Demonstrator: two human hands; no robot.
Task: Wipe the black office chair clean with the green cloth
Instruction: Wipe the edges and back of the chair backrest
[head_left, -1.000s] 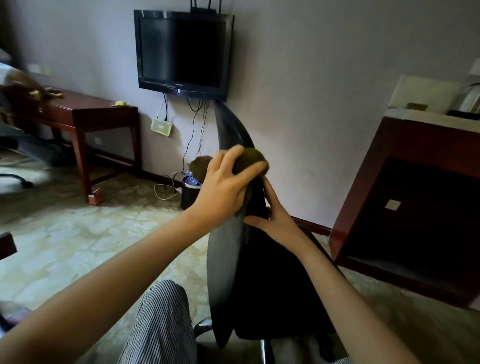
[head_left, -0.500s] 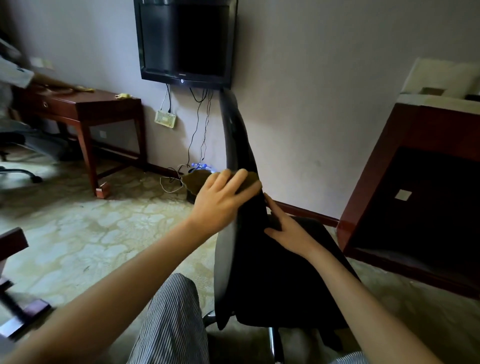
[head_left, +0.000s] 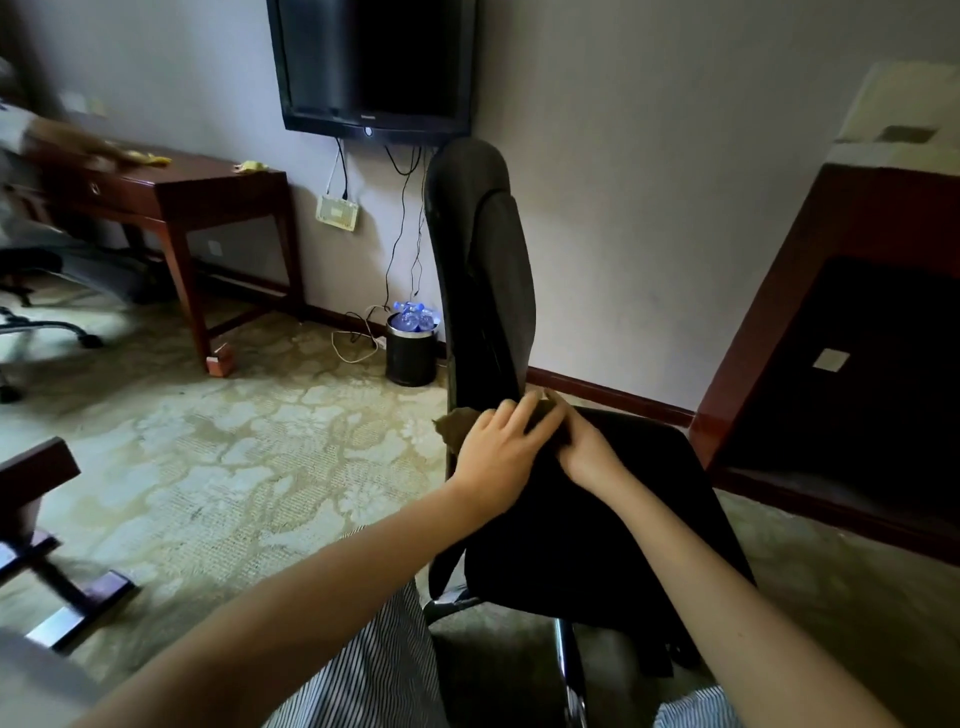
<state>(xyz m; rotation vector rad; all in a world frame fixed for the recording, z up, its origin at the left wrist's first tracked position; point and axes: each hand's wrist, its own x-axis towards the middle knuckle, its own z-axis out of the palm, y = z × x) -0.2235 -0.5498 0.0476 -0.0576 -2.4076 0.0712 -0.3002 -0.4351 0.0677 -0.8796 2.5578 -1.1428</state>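
My left hand (head_left: 498, 457) presses the green cloth (head_left: 460, 428) flat against the black office chair (head_left: 483, 270). My right hand (head_left: 584, 452) touches it, fingers extended. No writing is legible.

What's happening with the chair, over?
Left hand pressing green cloth at the backrest base. Right hand beside it on black office chair. Nothing blocking.

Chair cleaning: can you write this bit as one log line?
step: wiping | left hand: pressing cloth | right hand: also on cloth | spot: chair back's base
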